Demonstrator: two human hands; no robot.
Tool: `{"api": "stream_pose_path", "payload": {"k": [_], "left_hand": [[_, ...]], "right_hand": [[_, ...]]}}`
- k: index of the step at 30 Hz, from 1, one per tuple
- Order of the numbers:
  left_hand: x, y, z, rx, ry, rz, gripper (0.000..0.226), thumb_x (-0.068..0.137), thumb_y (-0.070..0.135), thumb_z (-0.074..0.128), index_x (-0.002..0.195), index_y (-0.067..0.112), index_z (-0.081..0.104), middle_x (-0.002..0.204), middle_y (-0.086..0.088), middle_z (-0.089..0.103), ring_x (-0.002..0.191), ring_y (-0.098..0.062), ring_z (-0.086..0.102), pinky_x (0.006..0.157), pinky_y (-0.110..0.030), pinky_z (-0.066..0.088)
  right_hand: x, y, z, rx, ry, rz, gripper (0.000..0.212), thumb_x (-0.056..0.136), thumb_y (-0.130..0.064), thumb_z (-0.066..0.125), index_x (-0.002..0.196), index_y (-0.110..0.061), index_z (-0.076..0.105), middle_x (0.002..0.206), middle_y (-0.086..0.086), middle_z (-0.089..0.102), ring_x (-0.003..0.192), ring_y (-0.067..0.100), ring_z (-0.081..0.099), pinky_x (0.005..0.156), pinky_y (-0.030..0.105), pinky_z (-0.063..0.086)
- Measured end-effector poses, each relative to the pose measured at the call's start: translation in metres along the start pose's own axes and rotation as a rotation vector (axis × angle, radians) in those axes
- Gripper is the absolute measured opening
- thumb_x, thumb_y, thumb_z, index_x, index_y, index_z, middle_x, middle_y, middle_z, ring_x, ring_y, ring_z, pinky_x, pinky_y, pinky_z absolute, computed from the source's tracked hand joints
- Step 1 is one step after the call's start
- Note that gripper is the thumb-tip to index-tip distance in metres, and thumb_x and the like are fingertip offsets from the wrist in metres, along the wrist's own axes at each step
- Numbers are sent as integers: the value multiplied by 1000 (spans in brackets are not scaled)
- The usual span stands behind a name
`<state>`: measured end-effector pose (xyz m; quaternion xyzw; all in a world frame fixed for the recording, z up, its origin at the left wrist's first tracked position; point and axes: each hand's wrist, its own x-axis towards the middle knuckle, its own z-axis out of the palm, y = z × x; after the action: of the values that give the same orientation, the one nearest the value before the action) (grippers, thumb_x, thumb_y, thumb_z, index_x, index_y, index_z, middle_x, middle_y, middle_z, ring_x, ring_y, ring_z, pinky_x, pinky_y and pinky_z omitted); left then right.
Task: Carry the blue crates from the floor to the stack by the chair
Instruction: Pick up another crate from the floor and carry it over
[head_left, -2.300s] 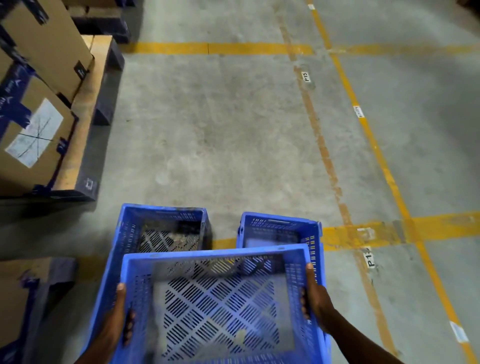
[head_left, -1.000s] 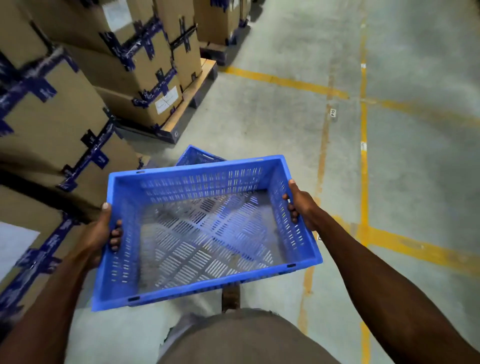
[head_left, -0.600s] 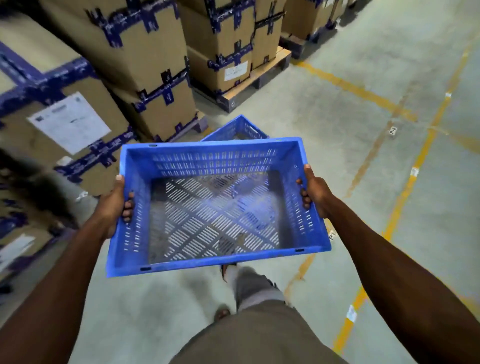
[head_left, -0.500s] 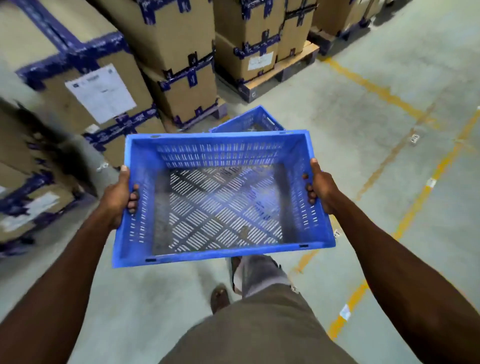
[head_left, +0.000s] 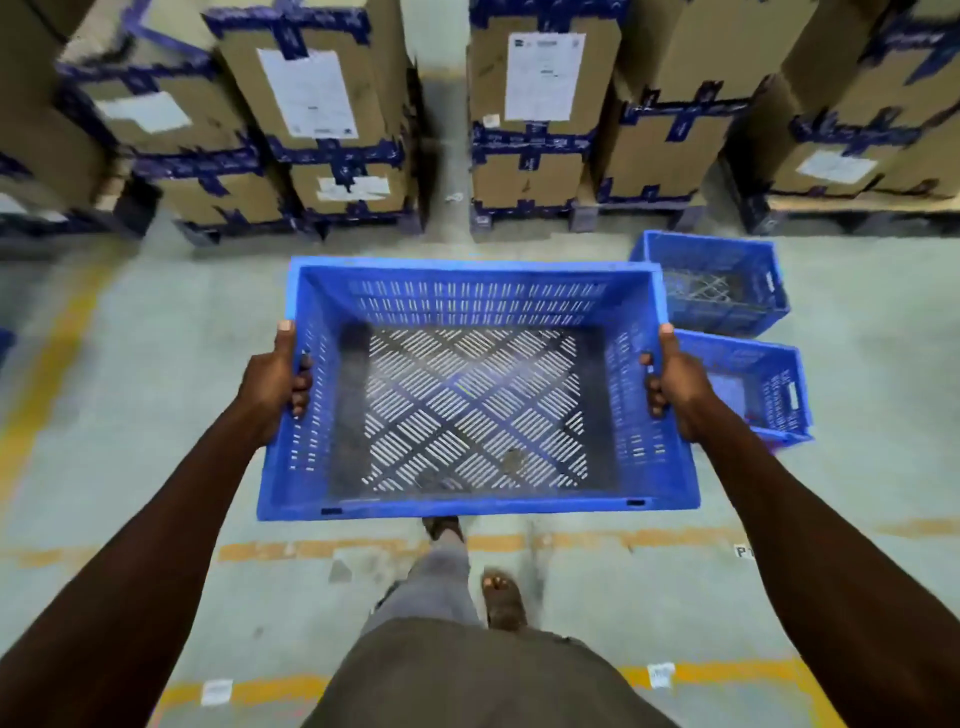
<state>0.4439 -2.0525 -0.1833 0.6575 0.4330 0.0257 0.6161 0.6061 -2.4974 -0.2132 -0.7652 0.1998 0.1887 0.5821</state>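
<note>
Warehouse floor (head_left: 156, 364), boxes (head_left: 322, 104) ahead | crate (head_left: 478, 488) held waist-high, left hand (head_left: 272, 382) and right hand (head_left: 675, 384) gripping side walls | step: carrying | next: find stack, unseen; two crates (head_left: 727, 312) remain

Right hand (head_left: 675, 384) hides part of the near floor crate (head_left: 763, 384); box labels (head_left: 540, 78) blur, unreadable; both elbows cut off.

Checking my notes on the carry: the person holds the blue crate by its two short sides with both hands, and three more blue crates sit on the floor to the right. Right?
Not quite. The head view shows two floor crates, the far crate and the near crate, not three. The rest holds: left hand and right hand grip the carried crate.
</note>
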Motion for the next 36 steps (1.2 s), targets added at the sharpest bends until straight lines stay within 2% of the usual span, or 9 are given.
{"api": "stream_pose_path", "payload": {"k": [7, 10, 14, 18, 22, 28, 32, 36], "left_hand": [[-102, -105, -156, -143, 242, -66, 62, 90, 73, 43, 74, 14, 53, 40, 6, 40, 32, -11, 29, 39, -19, 28], [-131, -147, -232, -191, 309, -63, 64, 87, 76, 42, 75, 14, 54, 42, 7, 41, 34, -11, 29, 41, -21, 28], [-163, -210, -355, -293, 418, -74, 63, 88, 75, 43, 74, 14, 52, 43, 5, 39, 33, -12, 28, 39, -19, 27], [-196, -274, -483, -354, 523, -96, 61, 91, 72, 40, 74, 15, 50, 42, 6, 37, 32, -11, 28, 38, -17, 26], [-234, -318, -598, -381, 626, -135, 60, 89, 74, 41, 72, 17, 50, 46, 4, 36, 34, -12, 27, 40, -18, 25], [-236, -363, -743, -398, 751, -169, 59, 92, 71, 41, 74, 15, 52, 48, 3, 39, 35, -12, 30, 39, -20, 29], [-204, -388, -828, -415, 801, -199, 61, 91, 72, 41, 77, 14, 53, 52, 1, 40, 37, -13, 31, 42, -22, 31], [-163, -396, -916, -446, 851, -232, 60, 91, 72, 42, 74, 15, 52, 47, 4, 40, 39, -14, 30, 43, -23, 28]], "right_hand": [[-88, 22, 116, -132, -218, -75, 64, 94, -75, 39, 83, -15, 59, 52, 1, 39, 34, 13, 29, 43, 22, 31], [-135, 27, 181, -175, -295, -118, 71, 83, -83, 42, 84, -14, 59, 46, -2, 39, 33, 13, 30, 41, 23, 32], [-207, 42, 298, -262, -404, -173, 64, 95, -74, 38, 82, -14, 57, 50, 2, 38, 32, 14, 30, 40, 22, 30], [-295, 62, 422, -327, -521, -221, 70, 84, -83, 40, 81, -14, 57, 50, 2, 39, 32, 14, 30, 40, 23, 31], [-384, 85, 526, -397, -625, -230, 62, 95, -73, 37, 81, -16, 56, 55, 4, 39, 35, 15, 29, 39, 21, 30], [-469, 100, 687, -462, -718, -254, 63, 96, -72, 37, 85, -14, 57, 56, 4, 38, 34, 14, 29, 40, 22, 31], [-497, 100, 799, -494, -759, -269, 66, 95, -73, 38, 88, -11, 58, 56, 5, 39, 34, 14, 30, 41, 22, 32], [-524, 97, 919, -532, -798, -276, 67, 96, -73, 37, 90, -10, 59, 56, 5, 39, 35, 14, 31, 40, 23, 33]]}}
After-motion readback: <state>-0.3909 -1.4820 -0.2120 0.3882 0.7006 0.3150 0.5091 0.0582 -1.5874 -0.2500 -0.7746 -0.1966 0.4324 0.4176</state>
